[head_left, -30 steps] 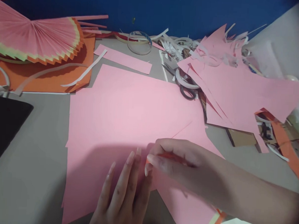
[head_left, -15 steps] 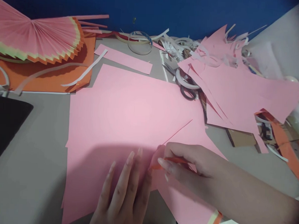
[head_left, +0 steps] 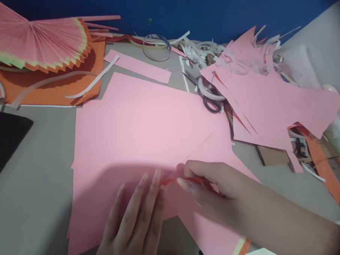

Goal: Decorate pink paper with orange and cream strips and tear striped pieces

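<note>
Head view: orange strip [head_left: 170, 181] low on pink sheet [head_left: 142, 118], between left hand [head_left: 134, 223] and right hand [head_left: 217, 182].
Right: strip pinched between thumb and bent forefinger; hold of other fingers, cannot tell. Left: fingers flat on sheet, slightly spread, thumb hidden. Strip judged very light, limp, easily creased or torn; best taken lightly near its end, without twisting. Sheet likely light, somewhat stiffer, prone to sliding on desk [head_left: 39, 155]; best pinned under flat fingers near strip.

Left hand [head_left: 136, 218] lay palm down, fingers forward — slightly spread | Right hand [head_left: 203, 183] curled, thumb extended below bent index — gripping | Right forearm [head_left: 284, 219] slanted in from lower right
</note>
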The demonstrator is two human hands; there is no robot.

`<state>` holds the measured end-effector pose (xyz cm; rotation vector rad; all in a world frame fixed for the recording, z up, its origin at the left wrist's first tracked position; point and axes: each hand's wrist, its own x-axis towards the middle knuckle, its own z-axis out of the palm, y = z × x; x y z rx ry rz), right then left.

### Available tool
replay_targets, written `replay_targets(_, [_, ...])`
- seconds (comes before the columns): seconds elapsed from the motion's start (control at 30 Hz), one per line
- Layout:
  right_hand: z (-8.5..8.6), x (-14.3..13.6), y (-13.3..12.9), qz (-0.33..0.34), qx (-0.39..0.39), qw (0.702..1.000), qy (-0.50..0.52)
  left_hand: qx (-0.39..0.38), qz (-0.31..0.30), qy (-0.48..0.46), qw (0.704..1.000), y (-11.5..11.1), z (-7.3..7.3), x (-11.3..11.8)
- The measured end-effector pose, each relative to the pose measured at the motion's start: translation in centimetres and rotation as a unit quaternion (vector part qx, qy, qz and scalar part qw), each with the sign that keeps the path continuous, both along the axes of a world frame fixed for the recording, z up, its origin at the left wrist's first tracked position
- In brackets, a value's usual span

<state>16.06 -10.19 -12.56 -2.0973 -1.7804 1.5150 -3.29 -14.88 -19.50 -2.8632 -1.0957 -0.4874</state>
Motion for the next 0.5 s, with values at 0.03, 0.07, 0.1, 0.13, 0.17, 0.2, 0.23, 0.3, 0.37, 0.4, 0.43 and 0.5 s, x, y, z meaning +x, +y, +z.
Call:
replay_targets(0.03, [-0.1,0.1,0.0,0.005,-0.003,1.0,0.002,-0.003,-0.002,0.005,1.0,0.0,0.0,0.1])
replay_targets(0.07, [-0.1,0.2,0.0,0.012,-0.004,1.0,0.005,-0.012,0.002,0.004,1.0,-0.1,-0.1,0.2])
replay_targets(0.1, [-0.1,0.3,0.1,0.017,0.001,1.0,0.007,-0.026,0.012,-0.002,1.0,-0.2,-0.1,0.4])
replay_targets(0.13, [0.0,0.4,0.2,0.023,0.004,1.0,0.009,-0.042,0.026,-0.011,0.999,-0.3,-0.1,0.6])
replay_targets(0.17, [0.2,0.4,0.4,0.029,0.006,1.0,0.007,-0.058,0.038,-0.018,0.997,-0.4,-0.1,0.7])
replay_targets(0.2, [0.4,0.4,0.6,0.035,0.004,0.999,0.0,-0.071,0.042,-0.02,0.996,-0.4,0.0,0.9])
replay_targets(0.23, [0.7,0.4,0.8,0.041,0.0,0.999,-0.013,-0.08,0.045,-0.02,0.996,-0.5,0.0,1.0])
replay_targets(0.3, [1.2,0.3,1.3,0.056,-0.007,0.997,-0.046,-0.089,0.048,-0.017,0.995,-0.5,0.2,1.1])
replay_targets(0.37, [1.5,0.1,1.6,0.067,0.003,0.995,-0.076,-0.091,0.051,-0.014,0.994,-0.5,0.3,1.1])
replay_targets(0.4, [1.6,0.1,1.7,0.072,0.011,0.994,-0.084,-0.092,0.051,-0.013,0.994,-0.5,0.3,1.1])
replay_targets(0.43, [1.6,0.0,1.8,0.075,0.017,0.993,-0.089,-0.093,0.051,-0.012,0.994,-0.5,0.3,1.1])
replay_targets(0.5, [1.5,0.0,1.8,0.079,0.023,0.992,-0.093,-0.094,0.049,-0.013,0.994,-0.5,0.3,1.1])
